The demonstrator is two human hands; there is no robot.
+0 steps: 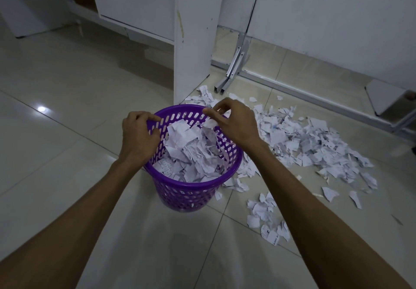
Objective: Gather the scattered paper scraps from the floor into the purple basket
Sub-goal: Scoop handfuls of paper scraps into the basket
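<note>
Head view: left hand (139, 135) gripping purple slotted plastic basket (191, 189) rim at centre; right hand (234, 124) pinching white paper scraps (315, 144). Still heaped lower right. Risk: overfilled, spilling back.

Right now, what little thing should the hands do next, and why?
Probably the right hand should let go of the scrap it pinches over the basket, then reach right to the pile on the floor. The left hand already grips the rim, the basket is heaped with paper, and many scraps still lie outside it.
</note>
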